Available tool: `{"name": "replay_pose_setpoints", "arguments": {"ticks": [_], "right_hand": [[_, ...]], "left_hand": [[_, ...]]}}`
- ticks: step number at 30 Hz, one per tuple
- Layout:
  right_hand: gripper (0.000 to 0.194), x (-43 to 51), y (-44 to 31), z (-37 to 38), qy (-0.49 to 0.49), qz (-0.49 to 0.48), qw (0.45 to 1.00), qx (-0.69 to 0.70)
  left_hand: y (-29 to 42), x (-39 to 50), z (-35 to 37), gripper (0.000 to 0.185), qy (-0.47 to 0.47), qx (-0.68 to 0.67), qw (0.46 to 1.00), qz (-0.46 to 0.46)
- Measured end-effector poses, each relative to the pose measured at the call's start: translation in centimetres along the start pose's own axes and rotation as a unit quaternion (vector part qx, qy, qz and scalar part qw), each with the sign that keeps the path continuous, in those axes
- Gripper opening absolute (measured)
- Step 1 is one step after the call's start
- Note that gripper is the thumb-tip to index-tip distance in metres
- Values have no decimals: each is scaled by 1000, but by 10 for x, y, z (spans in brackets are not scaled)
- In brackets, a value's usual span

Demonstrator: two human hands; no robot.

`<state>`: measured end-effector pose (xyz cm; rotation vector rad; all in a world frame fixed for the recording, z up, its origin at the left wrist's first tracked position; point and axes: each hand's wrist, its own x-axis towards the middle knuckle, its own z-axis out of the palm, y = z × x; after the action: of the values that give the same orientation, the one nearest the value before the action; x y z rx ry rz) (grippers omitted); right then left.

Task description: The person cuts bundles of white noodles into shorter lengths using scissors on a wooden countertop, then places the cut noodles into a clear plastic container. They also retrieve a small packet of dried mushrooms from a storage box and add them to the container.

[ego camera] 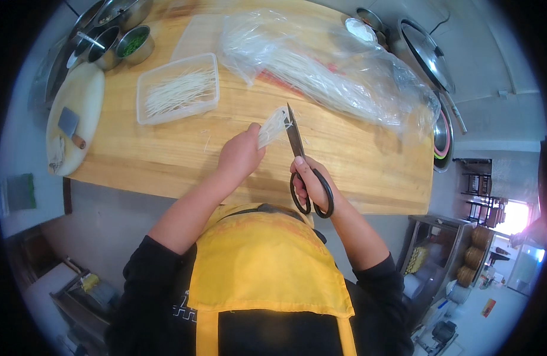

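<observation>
My left hand grips a small bundle of dry white noodles above the wooden table. Black-handled scissors are in my right hand, their blades pointing away from me beside the bundle's far end. Whether the blades touch the noodles I cannot tell. To the left stands a clear plastic container with short lengths of white noodles in it. Beyond my hands lies a clear plastic bag with long noodles inside. A few noodle bits lie on the wood below.
The wooden table carries a round white chopping board at left, with a scraper on it. Metal pots, one with chopped greens, stand at the far left. A large lidded pot stands at the far right.
</observation>
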<state>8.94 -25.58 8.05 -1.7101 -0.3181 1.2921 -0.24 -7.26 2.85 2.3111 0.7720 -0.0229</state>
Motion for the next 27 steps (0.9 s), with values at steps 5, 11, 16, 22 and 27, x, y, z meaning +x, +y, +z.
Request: {"name": "replay_pose_setpoints", "arguments": {"ticks": [5, 11, 16, 22, 27], "right_hand": [[41, -13, 6, -13, -20, 1, 999, -30], [36, -22, 11, -28, -53, -40, 993, -95], [36, -34, -6, -36, -128, -36, 988, -82], [40, -34, -24, -37, -185, -11, 978, -94], [45, -35, -11, -48, -245, 49, 967, 46]], "left_hand": [[-7, 3, -7, 27, 7, -12, 1000, -6], [-15, 10, -15, 34, -53, -75, 996, 17], [-25, 5, -25, 40, -139, -175, 971, 84], [-22, 0, -31, 42, -196, -215, 951, 105], [-24, 5, -41, 43, -219, -142, 956, 133]]}}
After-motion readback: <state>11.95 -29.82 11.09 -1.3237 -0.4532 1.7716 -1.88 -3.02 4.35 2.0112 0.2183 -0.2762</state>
